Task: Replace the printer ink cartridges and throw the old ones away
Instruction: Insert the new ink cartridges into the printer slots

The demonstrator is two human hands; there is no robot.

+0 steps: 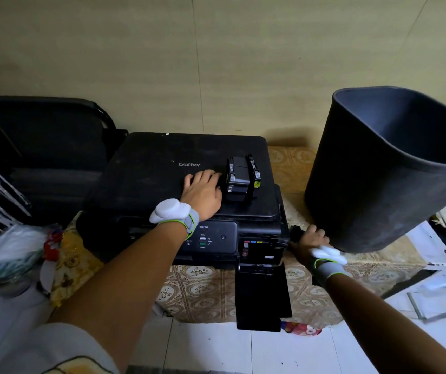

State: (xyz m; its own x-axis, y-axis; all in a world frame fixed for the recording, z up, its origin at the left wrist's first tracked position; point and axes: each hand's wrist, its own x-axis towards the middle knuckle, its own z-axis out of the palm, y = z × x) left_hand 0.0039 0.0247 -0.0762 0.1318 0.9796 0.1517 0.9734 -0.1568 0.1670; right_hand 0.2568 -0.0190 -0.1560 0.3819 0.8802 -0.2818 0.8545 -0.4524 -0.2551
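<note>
A black Brother printer [162, 168] sits on a patterned cloth. Its cartridge door [262, 295] hangs open at the front right, showing the colour-coded slots [255, 242]. Cartridges stand upright on the lid: a wide black one [234, 184] and a thin one with a yellow label [255, 175]. My left hand [203, 190] lies flat on the lid just left of them, fingers spread, fingertips at the black cartridge. My right hand [315, 237] is beside the printer's right side, closed around a small black cartridge [296, 230], right at the base of a dark grey bin [373, 184].
The bin stands at the right on the cloth [205, 287], its mouth open toward me. A dark chair [46, 130] is behind the printer at the left. Plastic bags [14, 252] lie at the left, papers and a frame [438, 290] on the white floor at the right.
</note>
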